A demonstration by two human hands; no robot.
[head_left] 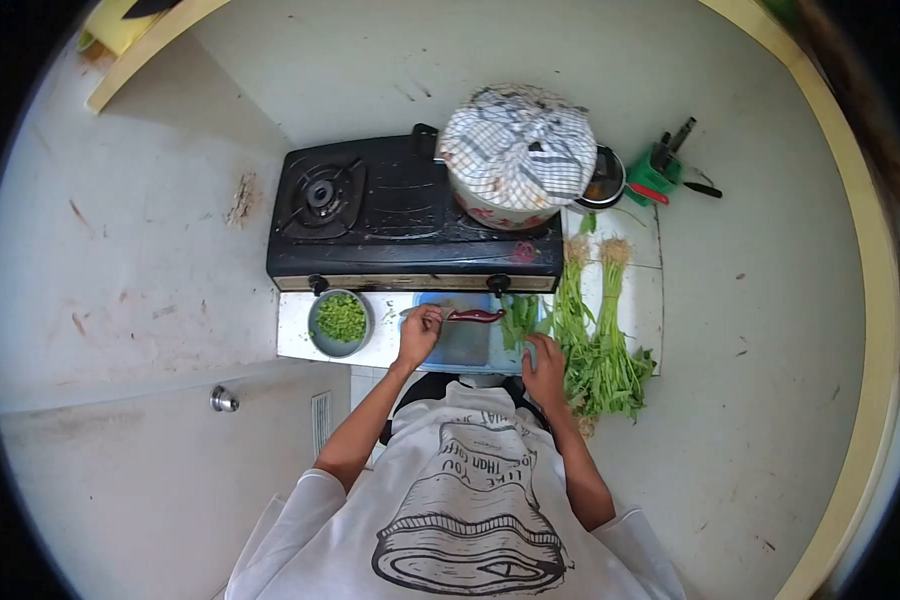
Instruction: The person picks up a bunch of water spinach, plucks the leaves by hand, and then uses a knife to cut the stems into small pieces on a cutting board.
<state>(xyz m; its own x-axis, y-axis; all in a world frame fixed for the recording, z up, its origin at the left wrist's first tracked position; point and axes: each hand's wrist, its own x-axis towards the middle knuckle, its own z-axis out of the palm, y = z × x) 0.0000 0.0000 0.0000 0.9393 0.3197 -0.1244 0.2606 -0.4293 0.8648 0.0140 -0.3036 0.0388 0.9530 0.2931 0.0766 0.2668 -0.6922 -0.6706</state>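
Observation:
My left hand [421,335] is closed on a knife [475,316] by its blade end, with the dark red handle pointing right. Below the knife lies a blue cutting board [457,345]. On the board's right part are green leaves [519,318]. My right hand [543,367] is just below these leaves, near the board's right edge; its fingers are bent, and whether they grip anything is too small to tell. Left of the board, a round grey bowl [315,335] holds chopped greens [341,317]. Bunches of leafy greens with roots [608,345] lie to the right.
Behind the board stands a black gas stove [400,215]. It bears a large pot [505,212] covered by a checkered cloth [518,145]. At the back right are a small pan [605,185] and a green holder [654,172] with knives. A door knob [224,399] is at left.

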